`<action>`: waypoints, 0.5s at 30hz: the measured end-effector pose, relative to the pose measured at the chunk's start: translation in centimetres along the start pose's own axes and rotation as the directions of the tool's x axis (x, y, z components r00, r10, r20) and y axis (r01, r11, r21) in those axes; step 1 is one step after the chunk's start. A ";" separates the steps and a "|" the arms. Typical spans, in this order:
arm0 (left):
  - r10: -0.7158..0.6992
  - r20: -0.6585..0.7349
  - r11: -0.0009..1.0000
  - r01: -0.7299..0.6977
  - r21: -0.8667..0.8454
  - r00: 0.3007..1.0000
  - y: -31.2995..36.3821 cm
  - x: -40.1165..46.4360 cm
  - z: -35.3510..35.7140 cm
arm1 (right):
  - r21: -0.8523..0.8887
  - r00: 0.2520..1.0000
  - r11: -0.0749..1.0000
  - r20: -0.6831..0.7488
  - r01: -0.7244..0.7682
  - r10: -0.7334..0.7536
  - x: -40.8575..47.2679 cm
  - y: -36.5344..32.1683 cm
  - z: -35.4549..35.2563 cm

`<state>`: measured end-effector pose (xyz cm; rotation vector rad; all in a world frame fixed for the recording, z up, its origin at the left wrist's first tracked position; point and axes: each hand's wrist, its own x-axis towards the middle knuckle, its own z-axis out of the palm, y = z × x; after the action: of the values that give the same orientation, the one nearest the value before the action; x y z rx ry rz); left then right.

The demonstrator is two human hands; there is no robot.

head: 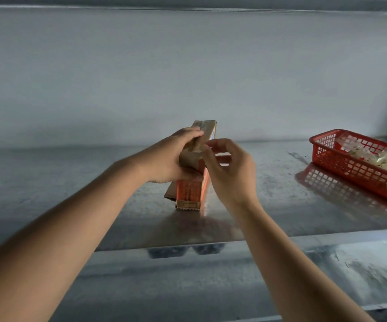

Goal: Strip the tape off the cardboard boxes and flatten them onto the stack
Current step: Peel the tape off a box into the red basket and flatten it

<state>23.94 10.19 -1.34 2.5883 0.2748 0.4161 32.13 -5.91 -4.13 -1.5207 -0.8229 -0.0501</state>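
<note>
Hands: left (164,159) grips box (191,191); right (232,173) alongside; red basket (350,173) far right.

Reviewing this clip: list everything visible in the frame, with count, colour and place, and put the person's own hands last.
cardboard box: one, brown card with orange print, standing on end on the table, centre of the frame.
tape: clear, shiny strip along the box's top edge; how much of it is there cannot be told.
basket: one, red plastic mesh, on the table at the far right.
tape scraps: a crumpled pale, clear pile inside the basket; count cannot be told.
table: one, shiny metal, across the middle of the frame.
wall: grey, behind the table.
left hand: grips the box's upper part.
right hand: fingers curled at the box's upper edge, seemingly pinching at the tape.
</note>
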 end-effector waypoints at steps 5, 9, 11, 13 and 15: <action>0.076 -0.072 0.980 -0.062 0.188 0.994 0.3 -0.2 -0.2 | -0.410 0.941 0.858 0.260 0.309 -0.215 2.6 -2.0 -0.5; 0.050 -0.183 0.954 0.008 0.299 0.982 0.1 -0.6 0.0 | -0.542 0.836 0.714 0.537 0.443 -0.111 5.0 -3.9 -1.6; 0.070 -0.236 0.956 0.003 0.295 0.969 0.0 -0.8 0.4 | -0.547 0.790 0.701 0.612 0.458 -0.038 6.1 -4.7 -2.3; 0.095 -0.274 0.957 -0.012 0.289 0.957 0.0 -1.0 0.7 | -0.523 0.767 0.733 0.642 0.435 0.003 6.7 -5.2 -2.5; 0.094 -0.287 0.959 -0.010 0.283 0.953 -0.1 -1.2 0.7 | -0.491 0.765 0.763 0.644 0.422 -0.009 6.9 -5.0 -2.4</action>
<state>23.09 9.63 -2.26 2.8069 0.3940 0.8460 35.66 -5.40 3.95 -2.0884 -1.6484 -0.0024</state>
